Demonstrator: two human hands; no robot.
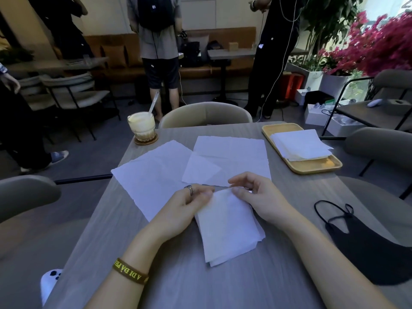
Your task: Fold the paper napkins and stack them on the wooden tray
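A folded white paper napkin [227, 228] lies on the grey table in front of me. My left hand [187, 208] pinches its far left corner and my right hand [256, 197] pinches its far right corner. Beyond them lie unfolded napkins: one at the left [151, 175], a large one at the middle [231, 150] and a small folded piece [200, 168] on top. At the far right stands the wooden tray [316, 167] with a stack of folded napkins [301, 144] on it.
A glass of iced drink [141, 126] with a straw stands on a coaster at the far left corner. A black face mask [370, 246] lies at the right edge. Chairs ring the table [178, 275]; people stand beyond it.
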